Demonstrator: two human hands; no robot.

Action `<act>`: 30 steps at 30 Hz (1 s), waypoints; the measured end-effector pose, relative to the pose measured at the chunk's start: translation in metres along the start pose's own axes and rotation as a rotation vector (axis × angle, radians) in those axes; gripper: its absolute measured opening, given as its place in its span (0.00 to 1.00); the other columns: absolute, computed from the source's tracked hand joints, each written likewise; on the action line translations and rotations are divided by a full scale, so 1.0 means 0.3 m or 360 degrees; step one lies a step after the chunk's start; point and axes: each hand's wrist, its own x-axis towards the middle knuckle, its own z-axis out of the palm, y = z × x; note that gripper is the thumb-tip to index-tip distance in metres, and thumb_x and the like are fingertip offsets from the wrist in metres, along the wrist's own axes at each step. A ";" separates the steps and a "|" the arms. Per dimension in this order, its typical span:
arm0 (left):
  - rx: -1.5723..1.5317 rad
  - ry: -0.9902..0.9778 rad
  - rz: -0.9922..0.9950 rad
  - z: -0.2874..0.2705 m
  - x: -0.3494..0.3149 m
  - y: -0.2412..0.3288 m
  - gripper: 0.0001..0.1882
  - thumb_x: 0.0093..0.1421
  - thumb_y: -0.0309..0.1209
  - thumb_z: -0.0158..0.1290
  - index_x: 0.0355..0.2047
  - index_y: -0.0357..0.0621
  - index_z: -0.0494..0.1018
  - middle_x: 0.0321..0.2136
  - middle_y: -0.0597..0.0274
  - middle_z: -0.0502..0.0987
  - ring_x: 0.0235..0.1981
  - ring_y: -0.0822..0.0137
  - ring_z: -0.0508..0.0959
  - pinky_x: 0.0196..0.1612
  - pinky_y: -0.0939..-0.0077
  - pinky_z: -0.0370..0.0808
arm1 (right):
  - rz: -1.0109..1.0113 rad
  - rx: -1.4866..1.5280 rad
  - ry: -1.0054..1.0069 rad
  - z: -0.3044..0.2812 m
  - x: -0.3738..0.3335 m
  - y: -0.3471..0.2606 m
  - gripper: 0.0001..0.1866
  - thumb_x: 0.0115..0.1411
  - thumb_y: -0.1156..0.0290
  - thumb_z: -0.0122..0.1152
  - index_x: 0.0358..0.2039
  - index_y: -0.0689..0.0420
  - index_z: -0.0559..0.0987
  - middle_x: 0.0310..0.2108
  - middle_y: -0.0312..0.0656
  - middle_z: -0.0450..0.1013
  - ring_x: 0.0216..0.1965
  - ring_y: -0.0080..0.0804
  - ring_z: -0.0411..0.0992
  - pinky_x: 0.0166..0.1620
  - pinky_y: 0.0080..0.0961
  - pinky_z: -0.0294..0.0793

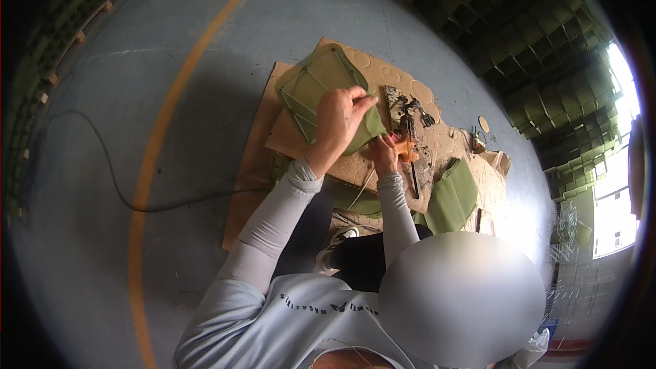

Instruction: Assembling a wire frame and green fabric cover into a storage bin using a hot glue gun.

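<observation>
My left hand (pixel 339 116) pinches the loose edge of green fabric (pixel 369 125) with thumb and fingers. That fabric lies against a flat panel (pixel 318 89) with a dark green frame and crossing bars, tilted on the cardboard. Close by on the right, my right hand (pixel 385 155) is closed around what looks like the handle of an orange glue gun (pixel 408 150). A dark rod extends from the tool toward me, and a pale cord runs below the hand. My fingers partly hide the handle.
Cardboard sheets (pixel 249 157) cover the work surface. A stained metal piece with black clumps (pixel 396 106) lies beyond the glue gun. Folded green fabric (pixel 451 195) sits to the right. A dark cable (pixel 171 205) crosses the floor. Green stacks (pixel 506 34) stand at far right.
</observation>
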 end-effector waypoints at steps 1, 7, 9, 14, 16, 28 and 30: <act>0.0045 0.0030 0.0056 -0.011 0.017 0.010 0.16 0.55 0.38 0.61 0.26 0.34 0.77 0.08 0.58 0.64 0.11 0.76 0.62 0.17 0.72 0.61 | -0.0010 0.0019 0.0001 0.011 -0.006 0.011 0.06 0.64 0.74 0.52 0.40 0.55 0.77 0.34 0.31 0.75 0.35 0.21 0.72 0.36 0.20 0.71; 0.0440 -0.0028 0.0153 -0.011 0.060 0.048 0.14 0.54 0.37 0.59 0.22 0.38 0.76 0.12 0.51 0.70 0.15 0.52 0.72 0.21 0.63 0.67 | 0.0253 -0.0173 -0.0136 0.086 -0.044 0.111 0.02 0.62 0.73 0.55 0.34 0.56 0.76 0.29 0.30 0.72 0.32 0.21 0.70 0.35 0.17 0.69; 0.0488 -0.0068 0.0177 0.006 0.054 0.018 0.14 0.55 0.37 0.59 0.24 0.37 0.77 0.12 0.53 0.71 0.14 0.57 0.72 0.21 0.65 0.66 | 0.0268 -0.0288 -0.0174 0.082 -0.050 0.148 0.03 0.62 0.73 0.55 0.33 0.58 0.76 0.29 0.32 0.72 0.31 0.22 0.71 0.35 0.18 0.71; 0.0479 -0.0155 0.0265 0.062 0.030 0.012 0.13 0.55 0.38 0.59 0.26 0.38 0.78 0.13 0.55 0.73 0.14 0.61 0.72 0.21 0.67 0.66 | -0.0133 -0.0653 0.0372 0.018 -0.017 0.218 0.10 0.58 0.74 0.57 0.36 0.69 0.74 0.34 0.46 0.76 0.30 0.34 0.77 0.33 0.23 0.78; 0.0502 -0.0149 0.0164 0.040 0.025 0.011 0.13 0.54 0.36 0.59 0.22 0.37 0.77 0.14 0.50 0.73 0.17 0.52 0.74 0.22 0.63 0.68 | -0.0154 -0.0668 0.0376 0.079 -0.066 0.201 0.13 0.58 0.73 0.56 0.38 0.71 0.75 0.35 0.49 0.77 0.31 0.35 0.78 0.33 0.24 0.79; 0.0184 -0.0343 0.0131 -0.098 0.174 -0.071 0.16 0.55 0.35 0.60 0.28 0.29 0.77 0.17 0.63 0.75 0.20 0.79 0.69 0.25 0.78 0.66 | 0.0104 -0.0172 0.0159 0.174 -0.133 0.075 0.11 0.59 0.80 0.51 0.39 0.74 0.75 0.37 0.52 0.76 0.35 0.39 0.79 0.40 0.26 0.80; 0.0165 -0.0340 0.0096 -0.096 0.175 -0.072 0.16 0.55 0.35 0.61 0.30 0.28 0.77 0.19 0.63 0.76 0.22 0.78 0.70 0.26 0.79 0.67 | 0.0111 -0.0178 0.0178 0.181 -0.131 0.075 0.11 0.58 0.79 0.52 0.38 0.73 0.76 0.36 0.51 0.76 0.35 0.38 0.78 0.40 0.25 0.80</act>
